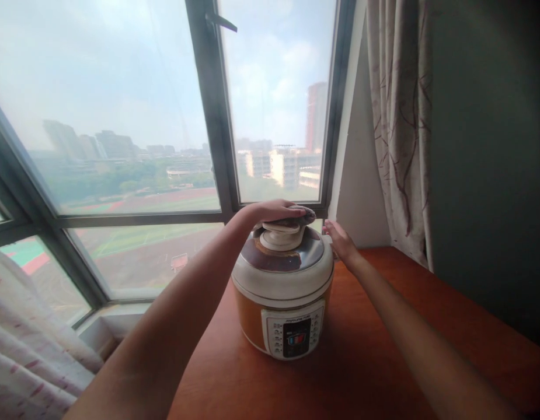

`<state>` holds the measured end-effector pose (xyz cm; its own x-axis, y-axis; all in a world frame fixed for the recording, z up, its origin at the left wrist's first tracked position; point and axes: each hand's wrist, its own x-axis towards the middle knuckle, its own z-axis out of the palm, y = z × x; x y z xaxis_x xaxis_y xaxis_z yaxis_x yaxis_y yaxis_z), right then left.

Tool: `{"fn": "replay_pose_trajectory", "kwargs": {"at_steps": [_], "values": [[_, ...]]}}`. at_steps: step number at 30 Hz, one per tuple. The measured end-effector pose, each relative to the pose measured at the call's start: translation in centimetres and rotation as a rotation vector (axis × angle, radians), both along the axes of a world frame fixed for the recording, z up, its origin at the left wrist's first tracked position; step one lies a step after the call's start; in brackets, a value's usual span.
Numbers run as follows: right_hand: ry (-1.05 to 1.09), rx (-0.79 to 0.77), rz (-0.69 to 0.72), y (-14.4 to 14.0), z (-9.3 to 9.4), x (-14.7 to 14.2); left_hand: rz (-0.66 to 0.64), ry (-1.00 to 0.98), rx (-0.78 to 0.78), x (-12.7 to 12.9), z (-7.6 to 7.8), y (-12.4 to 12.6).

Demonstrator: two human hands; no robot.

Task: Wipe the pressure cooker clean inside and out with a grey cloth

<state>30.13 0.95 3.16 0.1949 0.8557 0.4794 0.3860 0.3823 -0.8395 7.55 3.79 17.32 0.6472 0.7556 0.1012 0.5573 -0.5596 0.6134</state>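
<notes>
An electric pressure cooker (278, 297) with a cream lid rim, an orange-brown body and a front control panel stands upright on the wooden table. Its lid is on, with a shiny metal top and a pale knob (281, 238) in the middle. My left hand (278, 210) is over the knob, closed on a dark, crumpled cloth (308, 214) that lies against the knob's top. At the cooker's right side, my right hand (342, 242) grips near the pale side handle, its fingertips raised beside the lid. Part of that grip is hidden behind the hand.
The reddish-brown table (370, 350) reaches to the window frame (226, 219) just behind the cooker. A patterned curtain (403, 128) hangs at the right, and another pale curtain (28, 344) is at the lower left. A dark wall (484, 175) stands beyond the table's right edge.
</notes>
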Motion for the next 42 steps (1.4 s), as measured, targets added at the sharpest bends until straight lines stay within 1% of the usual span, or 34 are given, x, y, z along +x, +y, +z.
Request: {"fn": "replay_pose_trajectory", "kwargs": {"at_steps": [2, 4, 7, 8, 10, 12, 13, 15, 18, 20, 21, 24, 28, 31, 33, 36, 42], "values": [[0.006, 0.025, -0.030, 0.3, 1.8, -0.4, -0.002, -0.024, 0.063, -0.5, -0.2, -0.7], [0.000, 0.078, -0.013, 0.7, 4.2, -1.2, 0.016, -0.074, 0.121, -1.2, -0.6, -1.4], [-0.068, 0.177, 0.136, 1.8, 8.1, -3.2, 0.055, -0.251, 0.175, -3.1, -1.5, -2.2], [-0.111, 0.170, 0.210, 2.2, 9.3, -3.9, 0.082, -0.324, 0.177, -4.0, -1.9, -2.5], [-0.238, 0.064, 0.337, 3.1, 10.9, -5.3, 0.180, -0.446, 0.177, -5.9, -3.1, -3.2], [-0.330, -0.050, 0.411, 3.9, 11.8, -6.3, 0.308, -0.495, 0.196, -7.8, -4.7, -3.9], [-0.357, -0.089, 0.428, 4.2, 11.9, -6.7, 0.365, -0.492, 0.204, -8.7, -5.6, -4.2], [-0.394, -0.128, 0.447, 4.6, 11.8, -7.1, 0.434, -0.471, 0.213, -10.1, -7.6, -4.8], [-0.439, -0.126, 0.450, 4.8, 11.1, -7.2, 0.523, -0.471, 0.243, -11.4, -10.5, -5.4], [-0.454, -0.093, 0.431, 4.7, 10.6, -7.1, 0.584, -0.471, 0.240, -11.7, -11.9, -5.7], [-0.458, -0.071, 0.418, 4.6, 10.3, -7.0, 0.608, -0.477, 0.234, -11.7, -12.3, -5.9], [-0.450, -0.009, 0.374, 3.7, 9.4, -6.2, 0.627, -0.519, 0.227, -11.5, -12.8, -6.3], [-0.419, 0.028, 0.336, 1.8, 8.3, -3.8, 0.620, -0.542, 0.226, -11.2, -12.5, -6.9], [-0.392, -0.046, 0.384, 0.8, 8.1, -1.9, 0.626, -0.523, 0.249, -11.2, -12.6, -7.0], [-0.428, -0.116, 0.409, 0.8, 8.3, -1.5, 0.624, -0.513, 0.277, -11.3, -12.8, -6.8], [-0.523, -0.148, 0.418, 1.8, 8.7, -2.6, 0.642, -0.532, 0.309, -11.4, -13.3, -6.4], [-0.624, -0.192, 0.483, 5.7, 9.7, -6.8, 0.653, -0.550, 0.326, -11.5, -13.8, -6.1]]}}
